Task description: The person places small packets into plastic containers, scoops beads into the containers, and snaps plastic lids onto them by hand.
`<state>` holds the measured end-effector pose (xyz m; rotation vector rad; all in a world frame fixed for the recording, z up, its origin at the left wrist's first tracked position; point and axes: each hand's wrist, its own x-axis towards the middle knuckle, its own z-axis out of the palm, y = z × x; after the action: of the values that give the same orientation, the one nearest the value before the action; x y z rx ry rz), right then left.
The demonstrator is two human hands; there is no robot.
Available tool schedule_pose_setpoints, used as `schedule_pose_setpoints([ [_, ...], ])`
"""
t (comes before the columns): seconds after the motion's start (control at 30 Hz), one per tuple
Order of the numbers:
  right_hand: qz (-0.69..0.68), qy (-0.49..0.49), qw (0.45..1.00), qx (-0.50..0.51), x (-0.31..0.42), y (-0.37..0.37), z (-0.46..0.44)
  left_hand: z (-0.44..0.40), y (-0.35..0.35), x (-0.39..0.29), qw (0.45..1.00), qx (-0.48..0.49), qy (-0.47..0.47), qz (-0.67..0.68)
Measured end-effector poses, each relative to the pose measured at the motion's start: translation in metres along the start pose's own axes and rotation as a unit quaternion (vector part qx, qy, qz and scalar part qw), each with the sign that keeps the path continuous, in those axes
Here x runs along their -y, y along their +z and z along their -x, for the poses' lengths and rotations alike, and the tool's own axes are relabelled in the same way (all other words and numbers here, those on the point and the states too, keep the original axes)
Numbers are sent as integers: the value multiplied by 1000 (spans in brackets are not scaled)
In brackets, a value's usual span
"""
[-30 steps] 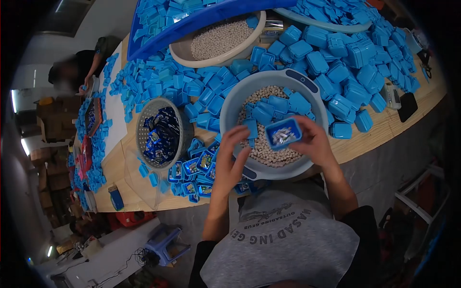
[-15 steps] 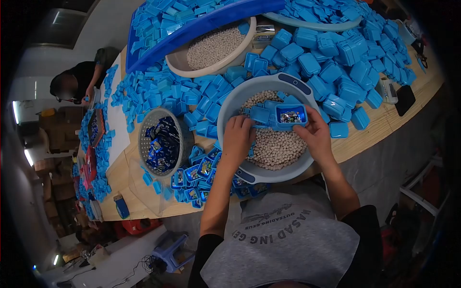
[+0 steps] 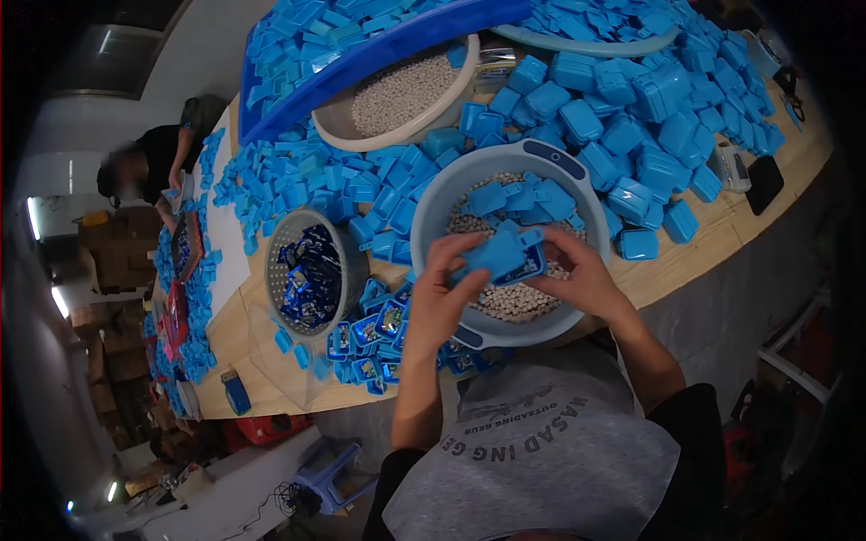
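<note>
- Pinching a flat light-blue plastic lid (image 3: pixel 493 253), the left hand (image 3: pixel 444 281) has its grip closed between thumb and fingers.
- The right hand (image 3: pixel 580 276) grips a small rectangular blue plastic box (image 3: pixel 535 262), partly covered by the lid; whether the two are joined, I cannot tell.
- Both pieces are held above a round grey-blue plastic basin (image 3: pixel 434 216) containing pale round beads (image 3: pixel 514 306) and loose light-blue plastic pieces (image 3: pixel 551 200).
- Left of the basin, a round grey perforated plastic basket (image 3: pixel 354 263) holds shiny dark-blue packets (image 3: pixel 309 279) on the pale wooden tabletop (image 3: pixel 722 231).
</note>
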<state>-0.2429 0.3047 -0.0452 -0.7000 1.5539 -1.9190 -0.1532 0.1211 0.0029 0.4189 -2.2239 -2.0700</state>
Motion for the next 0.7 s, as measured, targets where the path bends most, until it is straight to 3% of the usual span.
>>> schedule_pose_setpoints([
  [0.03,19,8,1000,12,0,1,-2,-1,4,3,991,-10,62,-115],
  [0.07,27,15,999,15,1,3,-5,4,7,-3,987,9,49,-153],
  [0.13,54,40,998,10,2,2,-2,8,9,1,988,32,82,-129],
  [0.23,72,-33,997,22,-4,2,-5,14,5,-1,960,18,114,-253],
  [0.27,90,-17,995,34,1,0,-3,16,7,2,979,18,83,-188],
  [0.3,93,-40,995,27,1,0,-3,16,7,12,978,2,113,-175],
  [0.4,116,-39,992,23,7,-6,2,20,15,17,959,-32,157,-232],
  [0.47,117,-73,990,20,-1,-2,-1,17,19,19,965,-15,150,-215],
  [0.7,84,-34,996,21,-8,3,-6,21,13,19,975,-24,130,-178],
])
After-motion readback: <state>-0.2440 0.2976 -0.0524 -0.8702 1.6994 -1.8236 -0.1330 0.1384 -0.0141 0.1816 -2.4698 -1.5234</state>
